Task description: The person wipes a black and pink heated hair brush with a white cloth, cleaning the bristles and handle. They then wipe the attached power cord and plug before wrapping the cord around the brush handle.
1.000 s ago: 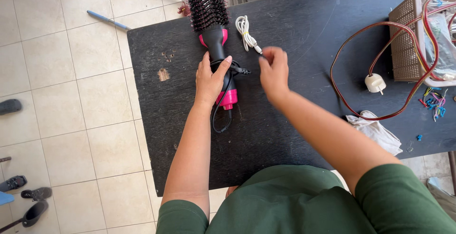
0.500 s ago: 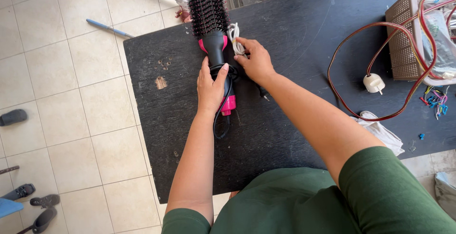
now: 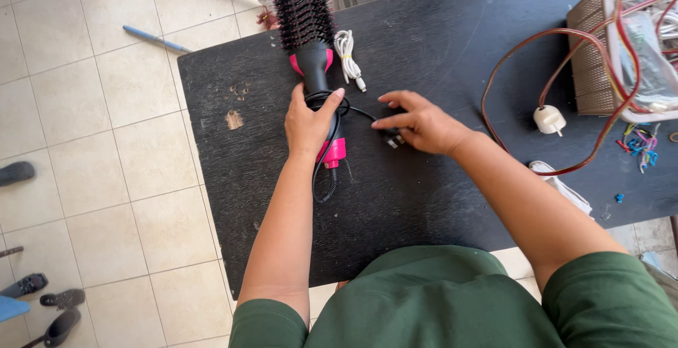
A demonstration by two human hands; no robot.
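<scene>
A black and pink hot-air hair brush (image 3: 308, 30) lies lengthwise on a black table (image 3: 424, 185), bristle head at the far edge. My left hand (image 3: 308, 123) presses down on its handle, over the black cord wound around it. My right hand (image 3: 422, 122) rests to the right, fingers on the cord's black plug (image 3: 390, 137). A short stretch of black cord (image 3: 361, 113) runs from the handle to the plug.
A coiled white cable (image 3: 346, 55) lies beside the brush. A red wire loop (image 3: 526, 108) with a white plug (image 3: 549, 119) runs to a brown basket (image 3: 593, 58) at the right. A white cloth (image 3: 565, 189), small coloured clips (image 3: 639, 143), and shoes (image 3: 42, 305) on the tiled floor.
My right hand left the white cable beside the brush, moved toward me and to the right, and now rests on the black plug. My left hand stayed on the handle.
</scene>
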